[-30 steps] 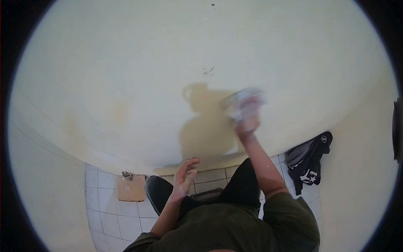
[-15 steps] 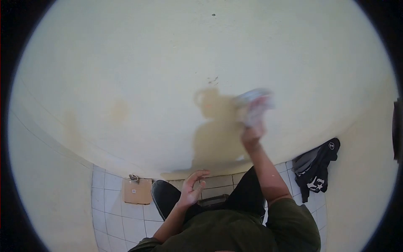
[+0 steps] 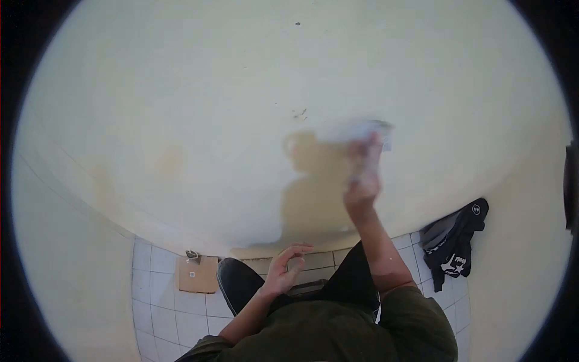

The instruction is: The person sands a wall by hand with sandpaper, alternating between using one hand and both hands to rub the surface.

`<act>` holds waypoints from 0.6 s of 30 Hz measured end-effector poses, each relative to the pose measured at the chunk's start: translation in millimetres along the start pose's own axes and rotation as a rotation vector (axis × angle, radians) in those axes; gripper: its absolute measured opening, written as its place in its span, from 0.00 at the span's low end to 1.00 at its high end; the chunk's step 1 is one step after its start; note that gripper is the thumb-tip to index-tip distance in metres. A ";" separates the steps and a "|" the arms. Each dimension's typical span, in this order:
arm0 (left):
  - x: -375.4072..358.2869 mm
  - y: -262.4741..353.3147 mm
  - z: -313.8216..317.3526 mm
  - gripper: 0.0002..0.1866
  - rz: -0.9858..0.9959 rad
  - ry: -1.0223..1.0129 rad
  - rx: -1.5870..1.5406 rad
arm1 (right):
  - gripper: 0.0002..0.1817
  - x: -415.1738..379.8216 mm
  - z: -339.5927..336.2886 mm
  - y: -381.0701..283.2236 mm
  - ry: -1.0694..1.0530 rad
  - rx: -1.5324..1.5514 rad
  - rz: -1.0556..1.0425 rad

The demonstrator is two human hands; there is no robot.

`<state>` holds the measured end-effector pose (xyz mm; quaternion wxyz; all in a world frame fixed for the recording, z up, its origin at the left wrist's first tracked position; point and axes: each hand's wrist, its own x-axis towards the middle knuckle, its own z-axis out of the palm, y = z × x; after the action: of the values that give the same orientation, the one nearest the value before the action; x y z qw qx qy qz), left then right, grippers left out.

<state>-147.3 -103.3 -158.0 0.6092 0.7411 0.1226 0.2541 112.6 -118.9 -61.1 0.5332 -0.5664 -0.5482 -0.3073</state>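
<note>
The wall (image 3: pixel 199 102) is pale cream with some faint yellow-brown stains on the left, and the cloth (image 3: pixel 362 134) against it looks whitish and blurred. The floor tiles (image 3: pixel 163 314) are white with grey joints. On them lie a brown cardboard piece (image 3: pixel 197 274) and, on the right, a black garment (image 3: pixel 453 241) with white prints; the sleeve (image 3: pixel 416 314) is dark olive green.

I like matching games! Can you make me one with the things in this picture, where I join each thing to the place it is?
Things:
1. crumpled cloth
2. cardboard piece
3. dark clothes
4. left hand

Places:
A. heaped on the tiles by the right wall
B. lying flat on the floor tiles to the left
C. pressed to the cream wall in the right hand
D. held in the air above the knee, fingers curled, holding nothing

Right pairs: 1-C, 2-B, 3-A, 4-D
</note>
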 end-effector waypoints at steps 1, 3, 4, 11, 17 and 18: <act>2.8 2.7 4.5 0.15 0.008 0.015 -0.009 | 0.28 -14.9 12.9 -2.3 -0.309 -0.111 -0.138; 2.6 8.2 9.1 0.14 0.024 0.039 -0.033 | 0.27 -67.1 46.9 10.6 -0.427 -0.052 -0.279; 3.6 11.5 9.2 0.14 0.037 0.043 -0.047 | 0.27 -68.9 43.2 7.6 -0.466 -0.053 -0.287; -9.7 1.5 -7.8 0.15 -0.031 0.042 -0.094 | 0.30 24.1 -7.0 2.9 0.108 -0.202 -0.046; -8.4 -6.2 -9.0 0.15 0.012 0.099 -0.140 | 0.26 -39.4 53.7 24.9 -0.365 0.021 -0.444; -8.6 -4.1 -8.8 0.15 0.016 0.096 -0.136 | 0.25 -67.7 60.9 25.6 -0.543 0.040 -0.465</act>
<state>-158.6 -99.2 -162.8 0.6496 0.6859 0.1279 0.3020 108.2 -77.1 -145.9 0.2947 -0.4770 -0.7900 -0.2478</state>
